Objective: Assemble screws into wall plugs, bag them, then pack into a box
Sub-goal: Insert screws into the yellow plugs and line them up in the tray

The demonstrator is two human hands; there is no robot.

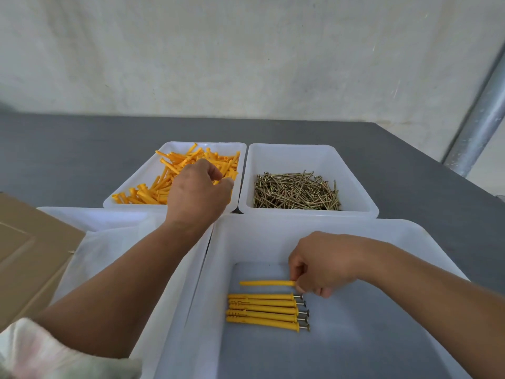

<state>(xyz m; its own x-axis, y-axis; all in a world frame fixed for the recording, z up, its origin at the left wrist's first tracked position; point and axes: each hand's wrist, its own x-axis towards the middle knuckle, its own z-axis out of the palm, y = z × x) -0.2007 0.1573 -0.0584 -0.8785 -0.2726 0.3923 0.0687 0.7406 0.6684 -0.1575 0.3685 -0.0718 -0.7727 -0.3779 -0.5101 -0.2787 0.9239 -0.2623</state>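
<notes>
Sleeve (41, 351) cloth sat nearest, bottom left, with a cardboard box (27, 255) just beyond it. In the near tray (314, 225) a row (262, 310) of assembled plugs lay side by side, long axes running left to right, tips to the left, screw heads to the right.

Just behind that row the right hand (325, 266) had its fingers curled and pinched the collar end of one plug (265, 283). This one lay parallel to the others with its tip to the left. The fingers hid its right end, so whether a screw sat inside could not be told.

Let go crooked, it would likely roll onto the row and knock it out of line. A shallow screw might also slide out.

Farther off, the left hand (199, 187) hung over the loose plugs (164, 173) in the plug bin (131, 184), fingers curled. Whether it gripped anything could not be told. Reaching without looking, it might gather several at once or flick some over the rim.

Screws (295, 190) lay tangled in the screw bin (355, 170) beside it.
</notes>
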